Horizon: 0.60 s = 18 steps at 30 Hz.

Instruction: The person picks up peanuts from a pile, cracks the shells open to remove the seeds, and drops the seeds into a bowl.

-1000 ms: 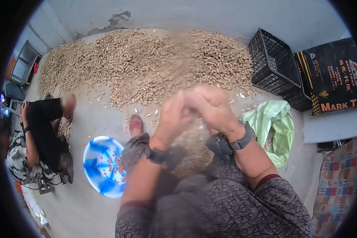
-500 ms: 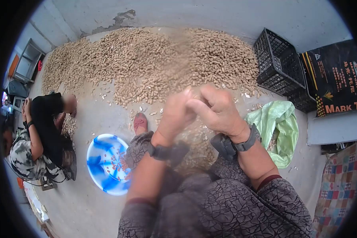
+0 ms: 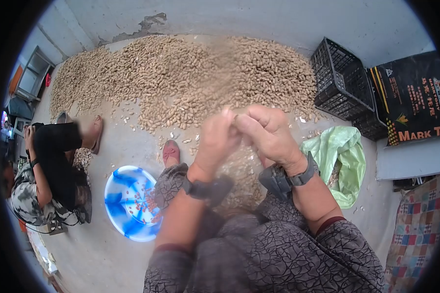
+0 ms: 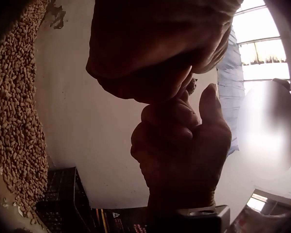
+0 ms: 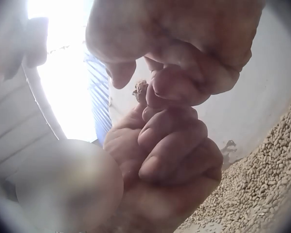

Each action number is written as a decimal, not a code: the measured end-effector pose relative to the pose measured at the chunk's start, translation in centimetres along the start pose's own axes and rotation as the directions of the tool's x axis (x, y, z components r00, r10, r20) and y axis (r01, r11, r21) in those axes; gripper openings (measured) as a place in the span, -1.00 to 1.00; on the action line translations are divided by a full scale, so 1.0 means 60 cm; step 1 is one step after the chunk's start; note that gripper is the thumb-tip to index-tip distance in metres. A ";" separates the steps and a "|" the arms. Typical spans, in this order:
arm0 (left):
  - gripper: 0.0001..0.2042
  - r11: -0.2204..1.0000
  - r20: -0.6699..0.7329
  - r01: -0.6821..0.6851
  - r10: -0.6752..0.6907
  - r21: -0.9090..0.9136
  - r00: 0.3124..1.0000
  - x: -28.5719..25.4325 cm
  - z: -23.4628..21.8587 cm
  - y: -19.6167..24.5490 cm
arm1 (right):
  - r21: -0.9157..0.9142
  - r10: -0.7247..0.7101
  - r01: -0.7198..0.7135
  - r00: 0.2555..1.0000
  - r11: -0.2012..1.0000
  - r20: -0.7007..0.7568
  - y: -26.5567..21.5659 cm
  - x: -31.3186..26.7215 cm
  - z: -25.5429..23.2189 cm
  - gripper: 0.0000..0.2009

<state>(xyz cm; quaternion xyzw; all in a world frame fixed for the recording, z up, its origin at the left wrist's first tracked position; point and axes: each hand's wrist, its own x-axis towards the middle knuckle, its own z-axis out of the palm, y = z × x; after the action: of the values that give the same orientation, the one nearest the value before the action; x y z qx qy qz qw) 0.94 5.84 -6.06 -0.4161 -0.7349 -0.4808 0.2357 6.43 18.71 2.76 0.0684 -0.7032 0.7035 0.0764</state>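
Observation:
Both hands meet in front of the chest. In the right wrist view a small brown peanut (image 5: 141,91) shows at the left hand's thumb tip, pinched by the left hand (image 5: 160,170). The right hand (image 5: 184,53) has its curled fingers against that peanut, its thumb standing apart. Seen from the left wrist, the left hand (image 4: 155,43) is dark above the right hand (image 4: 184,145), whose thumb is raised. The head view shows the left hand (image 3: 217,141), blurred, touching the right hand (image 3: 271,134). The insides of both hands are hidden.
A broad peanut heap (image 3: 176,73) lies along the wall. A blue-white basin (image 3: 117,215) with reddish kernels stands left, a green sack (image 3: 352,171) right. Black crates (image 3: 344,93) stand behind the sack. Shells (image 3: 242,178) lie between the legs. Another person (image 3: 49,171) sits at far left.
The hands stay together, with small shifts of the fingers and right thumb. The seated person's foot at left has moved outward. The head view has shifted slightly.

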 end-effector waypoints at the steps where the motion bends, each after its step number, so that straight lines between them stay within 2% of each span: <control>1: -0.49 1.000 0.000 0.011 -0.011 -0.009 1.000 -0.001 0.000 -0.001 | 0.041 0.071 -0.071 0.997 0.997 -0.006 0.000 0.001 0.001 -0.77; 5: -0.45 0.998 0.005 0.045 -0.045 -0.036 0.999 0.000 -0.008 0.004 | 0.089 0.152 -0.150 0.988 0.985 -0.017 -0.004 -0.001 -0.003 -0.75; 7: -0.50 0.947 0.101 0.271 -0.257 -0.170 0.961 0.007 -0.017 0.012 | 0.036 0.137 -0.136 0.991 0.990 -0.004 -0.008 -0.004 -0.004 -0.74; 10: -0.57 0.745 0.289 0.588 -0.515 -0.316 0.807 0.014 -0.031 0.022 | 0.036 0.149 -0.149 0.989 0.988 0.003 -0.010 -0.005 -0.007 -0.76; 11: -0.60 0.649 0.360 0.678 -0.576 -0.346 0.734 0.016 -0.034 0.025 | 0.037 0.149 -0.149 0.989 0.988 0.004 -0.006 -0.007 -0.009 -0.76; 13: -0.65 0.425 0.504 0.824 -0.653 -0.374 0.565 0.021 -0.037 0.029 | 0.205 0.152 -0.155 0.988 0.966 0.028 0.002 -0.008 -0.012 -0.80; 14: -0.65 0.425 0.503 0.824 -0.653 -0.375 0.566 0.024 -0.038 0.030 | 0.205 0.152 -0.155 0.988 0.967 0.029 0.002 -0.008 -0.008 -0.80; 16: -0.76 0.568 0.404 0.735 -0.614 -0.370 0.678 0.033 -0.035 0.032 | 0.057 -0.043 0.049 0.993 0.997 -0.107 -0.003 -0.003 0.007 -0.84; 17: -0.82 0.635 0.353 0.683 -0.584 -0.362 0.731 0.038 -0.032 0.033 | 0.054 -0.046 0.052 0.993 0.997 -0.105 0.008 0.001 0.006 -0.84; 18: -0.87 0.697 0.303 0.628 -0.550 -0.348 0.778 0.042 -0.030 0.034 | -0.037 -0.121 0.117 0.985 0.992 -0.121 0.023 0.007 0.005 -0.82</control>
<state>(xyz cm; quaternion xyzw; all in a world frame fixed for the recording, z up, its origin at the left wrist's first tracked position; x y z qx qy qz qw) 1.21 5.57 -2.38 -0.2398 -0.7222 -0.6418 -0.0947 5.75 18.39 1.49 0.0657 -0.7023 0.6900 0.1624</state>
